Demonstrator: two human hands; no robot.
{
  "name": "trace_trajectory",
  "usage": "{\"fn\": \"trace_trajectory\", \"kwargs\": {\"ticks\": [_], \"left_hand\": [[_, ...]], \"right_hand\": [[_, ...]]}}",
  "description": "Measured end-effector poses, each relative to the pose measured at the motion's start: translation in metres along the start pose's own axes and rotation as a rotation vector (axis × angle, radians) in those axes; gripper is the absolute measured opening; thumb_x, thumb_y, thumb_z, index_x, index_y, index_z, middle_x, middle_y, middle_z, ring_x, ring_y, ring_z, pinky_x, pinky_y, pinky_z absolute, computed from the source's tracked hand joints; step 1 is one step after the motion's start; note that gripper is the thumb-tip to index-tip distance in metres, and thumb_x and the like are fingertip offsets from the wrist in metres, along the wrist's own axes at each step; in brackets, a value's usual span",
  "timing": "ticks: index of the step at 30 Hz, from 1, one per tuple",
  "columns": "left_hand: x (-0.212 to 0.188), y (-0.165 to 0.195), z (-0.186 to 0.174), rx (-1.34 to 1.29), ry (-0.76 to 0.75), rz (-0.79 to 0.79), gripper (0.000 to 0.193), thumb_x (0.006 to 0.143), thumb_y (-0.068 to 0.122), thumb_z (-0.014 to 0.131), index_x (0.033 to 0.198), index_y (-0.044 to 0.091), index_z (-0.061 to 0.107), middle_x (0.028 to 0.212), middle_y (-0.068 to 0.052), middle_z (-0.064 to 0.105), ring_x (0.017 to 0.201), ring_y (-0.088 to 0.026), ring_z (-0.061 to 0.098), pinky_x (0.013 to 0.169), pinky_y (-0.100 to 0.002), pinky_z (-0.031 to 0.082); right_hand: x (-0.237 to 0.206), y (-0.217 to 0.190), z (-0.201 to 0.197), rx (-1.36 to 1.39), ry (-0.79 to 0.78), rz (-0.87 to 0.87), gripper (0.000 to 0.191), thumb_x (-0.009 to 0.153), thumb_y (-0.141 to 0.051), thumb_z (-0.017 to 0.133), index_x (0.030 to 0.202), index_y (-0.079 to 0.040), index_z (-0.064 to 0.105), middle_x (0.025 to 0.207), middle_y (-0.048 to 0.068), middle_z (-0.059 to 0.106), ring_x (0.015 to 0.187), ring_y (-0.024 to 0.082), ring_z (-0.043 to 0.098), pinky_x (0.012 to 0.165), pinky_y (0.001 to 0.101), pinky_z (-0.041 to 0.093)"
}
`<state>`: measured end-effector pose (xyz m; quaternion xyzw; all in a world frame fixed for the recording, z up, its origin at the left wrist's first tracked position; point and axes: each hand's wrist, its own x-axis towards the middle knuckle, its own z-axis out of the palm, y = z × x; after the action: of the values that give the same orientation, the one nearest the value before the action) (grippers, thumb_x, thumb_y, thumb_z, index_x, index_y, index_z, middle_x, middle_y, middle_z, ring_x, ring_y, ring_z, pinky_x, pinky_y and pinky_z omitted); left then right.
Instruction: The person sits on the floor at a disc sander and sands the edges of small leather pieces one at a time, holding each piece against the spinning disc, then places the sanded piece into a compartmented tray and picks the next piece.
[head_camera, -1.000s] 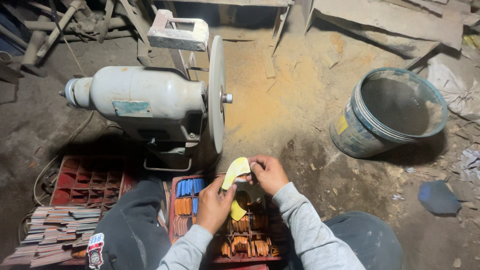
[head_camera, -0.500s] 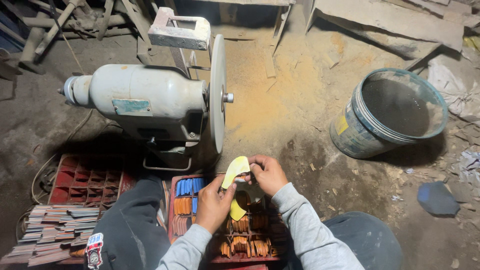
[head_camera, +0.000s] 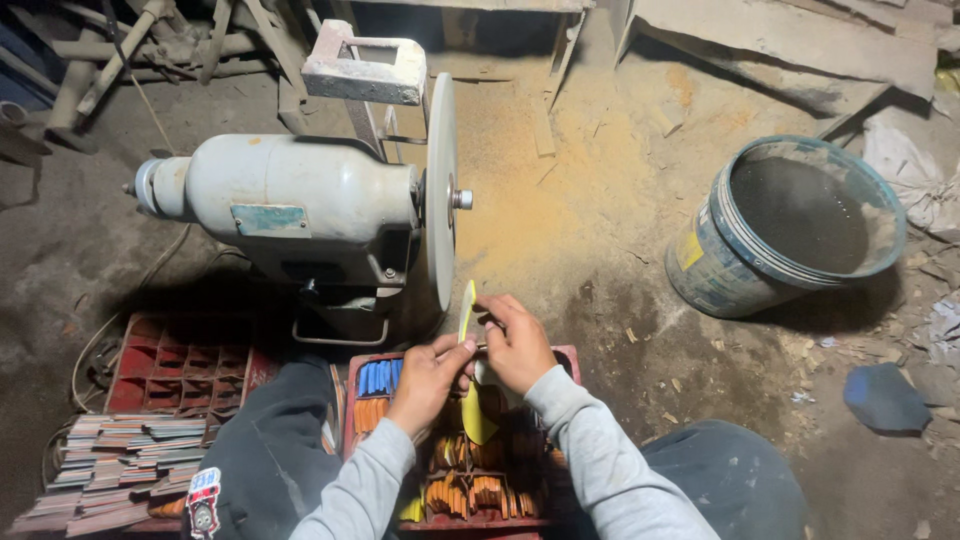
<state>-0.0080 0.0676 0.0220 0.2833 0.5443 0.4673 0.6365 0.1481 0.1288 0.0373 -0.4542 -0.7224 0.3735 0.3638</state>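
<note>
A thin yellow piece is pinched upright between the left hand and the right hand. It is held just beside the grinding disc (edge toward the camera).

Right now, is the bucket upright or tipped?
Tipped slightly: the bucket leans on the dirt floor, open mouth angled toward the camera, dark inside showing.
</note>
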Motion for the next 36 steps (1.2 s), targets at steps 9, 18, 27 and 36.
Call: {"fn": "trace_trajectory", "kwargs": {"ticks": [9, 18, 27, 36], "left_hand": [[0.008, 0.027, -0.002, -0.291, -0.028, 0.016, 0.022, 0.095, 0.02, 0.072, 0.095, 0.0, 0.065, 0.075, -0.002, 0.058, 0.059, -0.01, 0.049, 0.052, -0.027, 0.041], [0.015, 0.029, -0.005, -0.301, -0.016, 0.003, 0.024, 0.093, 0.023, 0.074, 0.096, 0.002, 0.062, 0.073, -0.001, 0.056, 0.058, -0.009, 0.048, 0.052, -0.027, 0.04], [0.006, 0.014, -0.018, -0.305, -0.062, -0.051, 0.022, 0.094, 0.021, 0.071, 0.089, 0.002, 0.062, 0.073, -0.002, 0.055, 0.058, -0.01, 0.046, 0.053, -0.027, 0.039], [-0.01, -0.032, -0.026, 0.713, 0.327, 0.143, 0.04, 0.087, 0.025, 0.076, 0.119, 0.0, 0.075, 0.076, -0.009, 0.073, 0.063, -0.013, 0.061, 0.062, -0.027, 0.051]], "right_hand": [[0.018, -0.023, 0.018, 0.002, -0.046, 0.049, 0.058, 0.085, 0.004, 0.046, 0.14, -0.006, 0.058, 0.132, 0.019, 0.058, 0.107, 0.035, 0.067, 0.095, 0.0388, 0.053], [0.022, -0.014, 0.028, -0.031, 0.035, -0.041, 0.058, 0.083, 0.005, 0.049, 0.139, -0.001, 0.06, 0.137, 0.02, 0.056, 0.123, 0.038, 0.057, 0.104, 0.04, 0.048], [0.011, -0.011, 0.033, -0.099, 0.024, -0.105, 0.058, 0.079, 0.005, 0.05, 0.135, 0.002, 0.062, 0.135, 0.022, 0.057, 0.126, 0.04, 0.055, 0.109, 0.0424, 0.044], [0.003, 0.031, -0.001, -0.026, -0.318, 0.153, 0.035, 0.081, -0.004, 0.054, 0.112, 0.0, 0.071, 0.108, 0.02, 0.074, 0.105, 0.036, 0.073, 0.095, 0.0401, 0.055]]}}
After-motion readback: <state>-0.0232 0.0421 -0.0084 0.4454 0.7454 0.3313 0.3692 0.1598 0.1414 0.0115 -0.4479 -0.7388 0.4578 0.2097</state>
